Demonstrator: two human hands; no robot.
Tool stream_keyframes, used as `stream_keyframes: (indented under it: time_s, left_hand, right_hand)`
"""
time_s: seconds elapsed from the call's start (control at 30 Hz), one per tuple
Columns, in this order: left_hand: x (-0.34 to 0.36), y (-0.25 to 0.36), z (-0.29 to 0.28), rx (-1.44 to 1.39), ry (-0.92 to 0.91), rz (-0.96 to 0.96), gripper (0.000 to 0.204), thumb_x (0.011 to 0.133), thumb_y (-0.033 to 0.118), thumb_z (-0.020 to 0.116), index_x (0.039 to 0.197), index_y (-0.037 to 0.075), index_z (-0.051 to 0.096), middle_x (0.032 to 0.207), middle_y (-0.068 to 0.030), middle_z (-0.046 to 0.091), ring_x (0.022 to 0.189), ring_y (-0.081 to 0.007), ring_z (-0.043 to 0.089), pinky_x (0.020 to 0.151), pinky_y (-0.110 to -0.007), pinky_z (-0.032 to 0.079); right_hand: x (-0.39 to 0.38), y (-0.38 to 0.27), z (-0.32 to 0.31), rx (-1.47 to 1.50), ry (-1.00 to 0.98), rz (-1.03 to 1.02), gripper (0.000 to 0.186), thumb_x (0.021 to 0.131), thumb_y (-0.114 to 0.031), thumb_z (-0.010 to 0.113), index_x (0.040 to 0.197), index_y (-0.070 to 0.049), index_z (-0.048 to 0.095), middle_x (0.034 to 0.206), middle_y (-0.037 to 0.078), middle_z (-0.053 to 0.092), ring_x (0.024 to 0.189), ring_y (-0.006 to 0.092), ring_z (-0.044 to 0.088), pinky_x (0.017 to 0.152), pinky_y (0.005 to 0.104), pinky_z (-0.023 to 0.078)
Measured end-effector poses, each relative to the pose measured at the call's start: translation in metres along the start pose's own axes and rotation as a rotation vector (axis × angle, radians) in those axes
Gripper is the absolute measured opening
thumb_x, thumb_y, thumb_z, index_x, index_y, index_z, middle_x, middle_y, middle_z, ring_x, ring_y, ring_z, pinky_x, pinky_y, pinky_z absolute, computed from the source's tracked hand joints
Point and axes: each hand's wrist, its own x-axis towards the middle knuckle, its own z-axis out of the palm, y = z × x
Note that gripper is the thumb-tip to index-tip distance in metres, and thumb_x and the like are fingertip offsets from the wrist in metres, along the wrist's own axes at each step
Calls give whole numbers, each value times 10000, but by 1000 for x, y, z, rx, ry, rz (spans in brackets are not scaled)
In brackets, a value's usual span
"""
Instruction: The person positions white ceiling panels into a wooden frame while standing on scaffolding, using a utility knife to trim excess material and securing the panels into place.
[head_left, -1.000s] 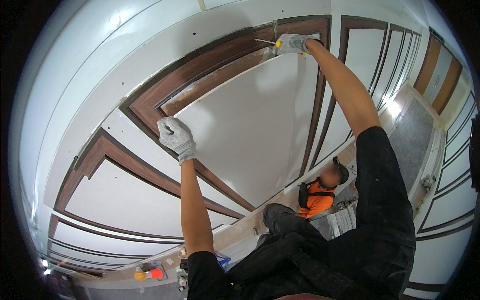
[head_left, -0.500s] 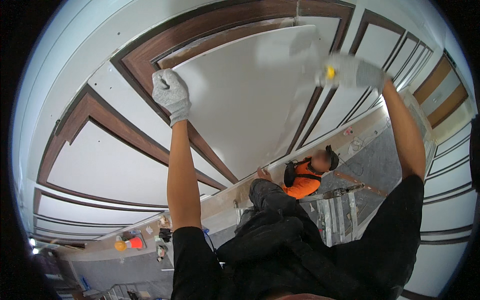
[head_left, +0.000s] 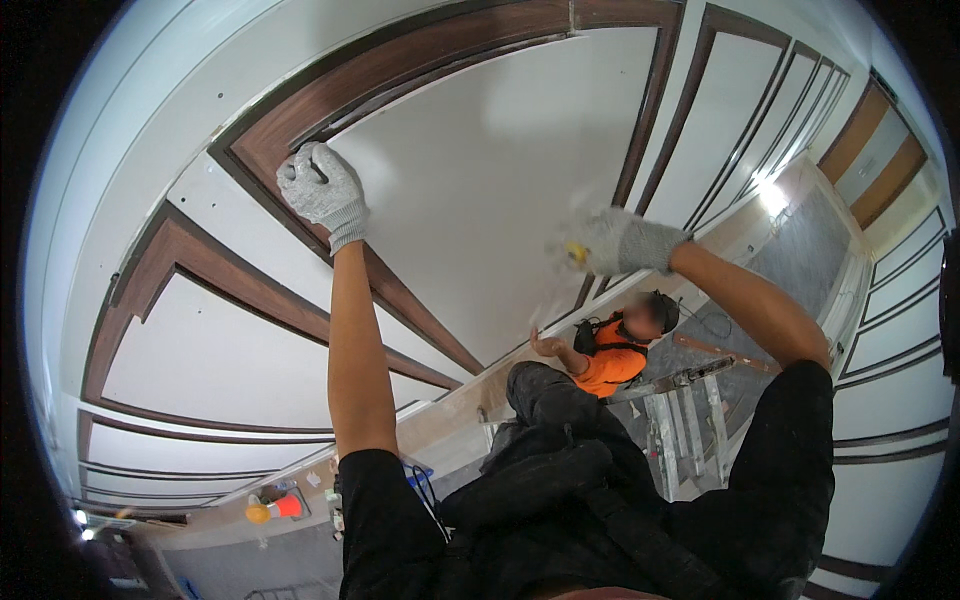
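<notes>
Rests curled left hand in grey knit glove (head_left: 322, 193) at upper left corner of flat white wall panel (head_left: 470, 190), inside dark brown wood-grain moulding (head_left: 400, 72); cannot tell if clamped on edge. Grips small yellow object (head_left: 577, 252), too blurred to identify, in right hand in matching grey glove (head_left: 625, 243), near panel's right side.

Can't identify yellow thing (head_left: 577, 253) in blurred right hand (head_left: 622, 242); can't see ladder (head_left: 662, 430) fully behind trousers (head_left: 540, 395), nor name tiny items (head_left: 337, 500) near cone (head_left: 287, 506).
</notes>
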Motion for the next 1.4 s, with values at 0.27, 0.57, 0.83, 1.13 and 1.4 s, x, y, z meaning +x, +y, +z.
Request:
stream_keyframes:
  time_s: [0.27, 0.57, 0.83, 1.13, 1.4]
  left_hand:
    - [2, -1, -2, 176, -61, -4, 277, 973, 354, 600, 1006, 133, 764, 1051, -152, 604, 1019, -351, 541, 895, -491, 441]
    - [0, -15, 6, 209, -49, 14, 262, 930, 391, 708, 1092, 200, 786, 1158, -146, 621, 1099, -332, 549, 938, -504, 435]
    - [2, -17, 3, 205, 38, 185, 216, 872, 339, 797, 1042, 205, 806, 1092, -91, 651, 1010, -292, 585, 893, -473, 457]
    - [4, -22, -4, 179, 8, 291, 253, 875, 280, 791, 1120, 217, 783, 1084, -86, 679, 1009, -278, 612, 903, -454, 469]
    - [0, -25, 0, 162, -6, 260, 243, 882, 269, 804, 1116, 206, 801, 1151, -95, 673, 1090, -278, 602, 950, -449, 476]
  right_hand:
    - [103, 48, -31, 53, 826, 161, 556, 1009, -203, 560, 1547, -203, 420, 1605, 138, 382, 1438, 371, 426, 1217, 493, 357]
    - [156, 58, -41, 181, 1171, 244, 671, 958, -183, 611, 1583, -190, 366, 1630, 171, 344, 1473, 366, 379, 1203, 482, 362]
    - [179, 59, -35, 225, 1129, 301, 721, 965, -193, 575, 1625, -223, 287, 1675, 151, 260, 1481, 363, 367, 1212, 465, 365]
    - [176, 77, -53, 198, 1443, 344, 653, 929, -179, 603, 1558, -195, 428, 1575, 166, 423, 1381, 383, 473, 1154, 489, 408]
    - [153, 138, -85, -92, 1491, 349, 626, 905, -216, 637, 1511, -232, 483, 1535, 46, 496, 1368, 279, 496, 1072, 479, 462]
